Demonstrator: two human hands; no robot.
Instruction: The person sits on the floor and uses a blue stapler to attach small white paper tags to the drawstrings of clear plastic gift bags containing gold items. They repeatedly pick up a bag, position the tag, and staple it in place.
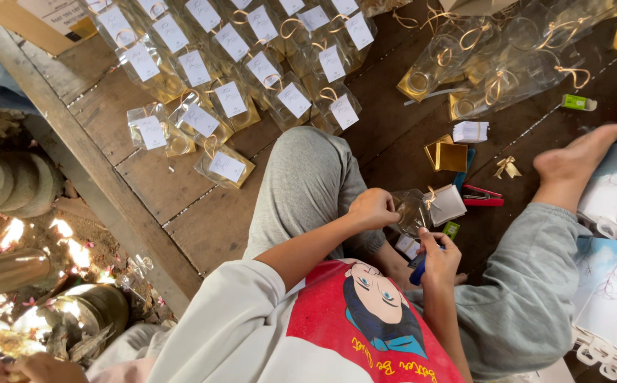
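View from above, seated on the dark wooden plank floor [180, 191]. My left hand [373, 208] is curled shut around the neck of a small clear cellophane gift bag [413, 211] tied with a thin gold ribbon and carrying a white paper tag [447, 204]; the bag hangs in front of my knee, just above the floor. My right hand [439, 259] is closed on a blue pen-like tool [417, 270], its upper end near the bag's underside; whether it touches I cannot tell.

The bag looks light, thin and crinkly. I judge it soft and slippery on its flat faces, and whatever glass-like piece sits inside may be fragile. The gathered neck below the ribbon is the firm place for a grip; the tag bends easily and is better held by its edge.

Rows of finished clear bags with white tags [230, 99] lie well apart on the floor ahead. Near my bare foot [581, 152] rest a red stapler [483, 196], a small gold square box [452, 156], a stack of white cards [471, 131] and a green eraser-sized block [578, 103].
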